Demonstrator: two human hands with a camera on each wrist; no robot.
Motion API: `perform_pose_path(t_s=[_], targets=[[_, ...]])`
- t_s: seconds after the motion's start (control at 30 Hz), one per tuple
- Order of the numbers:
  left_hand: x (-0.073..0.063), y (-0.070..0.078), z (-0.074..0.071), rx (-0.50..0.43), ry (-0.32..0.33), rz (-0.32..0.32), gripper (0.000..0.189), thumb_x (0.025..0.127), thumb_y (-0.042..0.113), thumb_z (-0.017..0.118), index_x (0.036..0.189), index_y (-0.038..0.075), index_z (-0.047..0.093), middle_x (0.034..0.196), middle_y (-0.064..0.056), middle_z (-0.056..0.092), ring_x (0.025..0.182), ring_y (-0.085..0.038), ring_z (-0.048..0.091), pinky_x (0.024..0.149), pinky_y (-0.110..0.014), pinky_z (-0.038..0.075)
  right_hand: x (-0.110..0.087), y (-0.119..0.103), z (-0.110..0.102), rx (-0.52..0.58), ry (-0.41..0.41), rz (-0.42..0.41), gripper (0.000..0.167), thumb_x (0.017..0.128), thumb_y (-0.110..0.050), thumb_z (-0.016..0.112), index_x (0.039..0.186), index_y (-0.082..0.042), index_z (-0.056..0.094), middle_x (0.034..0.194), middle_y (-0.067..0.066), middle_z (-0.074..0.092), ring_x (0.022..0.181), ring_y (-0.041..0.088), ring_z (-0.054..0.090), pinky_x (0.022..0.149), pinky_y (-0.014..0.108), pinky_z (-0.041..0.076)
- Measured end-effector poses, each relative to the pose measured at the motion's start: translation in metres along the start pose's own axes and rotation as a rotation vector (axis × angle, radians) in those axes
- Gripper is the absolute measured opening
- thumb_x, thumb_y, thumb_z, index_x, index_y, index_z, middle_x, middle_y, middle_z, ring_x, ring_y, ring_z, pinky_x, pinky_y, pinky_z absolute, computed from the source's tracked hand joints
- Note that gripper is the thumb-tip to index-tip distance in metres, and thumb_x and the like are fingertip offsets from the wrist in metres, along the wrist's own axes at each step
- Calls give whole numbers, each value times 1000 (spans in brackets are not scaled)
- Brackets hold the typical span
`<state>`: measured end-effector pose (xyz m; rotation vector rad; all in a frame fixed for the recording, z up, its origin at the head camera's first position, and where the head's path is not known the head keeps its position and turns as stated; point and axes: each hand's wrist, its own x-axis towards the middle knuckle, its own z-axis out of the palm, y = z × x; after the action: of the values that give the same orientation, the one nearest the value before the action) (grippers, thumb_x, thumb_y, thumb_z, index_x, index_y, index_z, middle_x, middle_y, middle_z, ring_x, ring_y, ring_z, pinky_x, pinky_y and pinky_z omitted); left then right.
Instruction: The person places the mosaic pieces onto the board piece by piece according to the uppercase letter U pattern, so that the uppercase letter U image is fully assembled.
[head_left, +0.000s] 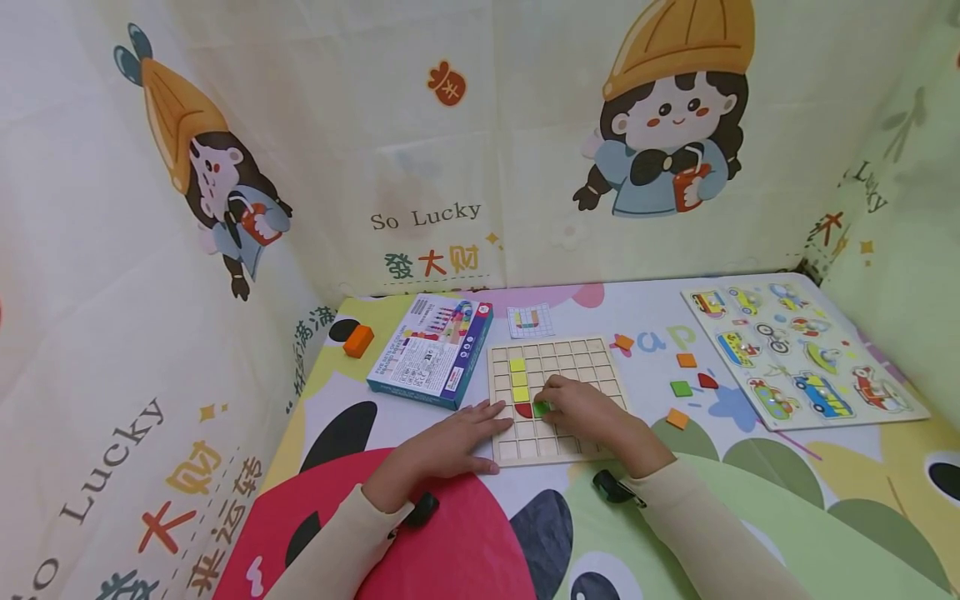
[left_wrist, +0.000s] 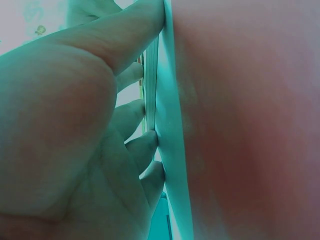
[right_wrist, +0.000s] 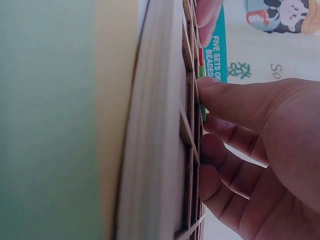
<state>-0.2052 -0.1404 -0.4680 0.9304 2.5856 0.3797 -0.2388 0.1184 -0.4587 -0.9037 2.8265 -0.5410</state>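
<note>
A wooden grid board [head_left: 581, 354] lies on the patterned tablecloth. Several yellow square tiles [head_left: 519, 379] form a column in its cells, with a red rounded piece [head_left: 523, 411] just below them. Beside the red piece, my right hand [head_left: 581, 412] pinches a green tile [head_left: 541, 409] at the board's surface. The right wrist view shows the thumb and fingertips [right_wrist: 207, 86] on the green tile, partly hiding it. My left hand [head_left: 453, 437] rests by the board's left edge, fingers extended, some fingertips over the rim. In the left wrist view the left palm [left_wrist: 100, 165] fills much of the picture.
Behind my left hand lies a boxed set [head_left: 431, 350], with an orange block [head_left: 358, 341] left of it. A pattern card [head_left: 529, 321] sits beyond the board. Loose orange, green [head_left: 681, 389] and red pieces [head_left: 707, 381] lie rightward, near a picture puzzle board [head_left: 780, 375].
</note>
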Motion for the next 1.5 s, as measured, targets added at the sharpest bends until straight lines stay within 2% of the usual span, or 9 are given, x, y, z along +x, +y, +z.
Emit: perform_pose_path(t_s=[0.33,0.6,0.7,1.0,1.27,1.5], targets=[[-1,-1,3,-3,3,3,81,84,55,67,153,35,30,161,10,15,147,-18,10,113,-45,26,-3,7,-4,27,13,23,32,87,-16,74,118,-10,71,108,-1,61,97,15,60,89,35,50],[-1,-3,3,3,0,1,81,84,56,66,153,36,29,161,11,14,148,-18,8,115,-44,22,-12,26,-18,40,50,21,34,88,-16,73,120,-6,69,110,4,61,101,21,60,90,41,50],[-1,-3,3,-1,1,1,81,84,55,67,153,36,29,161,11,14,148,-18,8,115,-44,21,-18,34,-23,45,59,48,34,88,-14,73,120,-5,68,112,5,61,102,23,59,91,42,50],[0,-2,8,-9,-15,-13,81,84,57,67,153,38,30,160,13,14,147,-16,8,114,-44,24,-45,68,-35,28,71,91,32,88,-9,71,118,2,67,112,14,61,105,34,59,91,50,48],[2,-2,10,8,-2,9,80,85,56,66,153,37,29,161,12,14,147,-16,7,114,-43,23,-74,101,-41,0,113,149,32,88,-10,70,117,3,66,112,15,62,104,35,58,87,51,50],[1,-2,6,10,6,-1,81,84,57,66,153,37,29,161,12,14,147,-17,8,114,-45,25,-91,115,-55,-12,125,165,32,87,-9,72,115,5,67,109,18,61,100,38,59,83,53,49]])
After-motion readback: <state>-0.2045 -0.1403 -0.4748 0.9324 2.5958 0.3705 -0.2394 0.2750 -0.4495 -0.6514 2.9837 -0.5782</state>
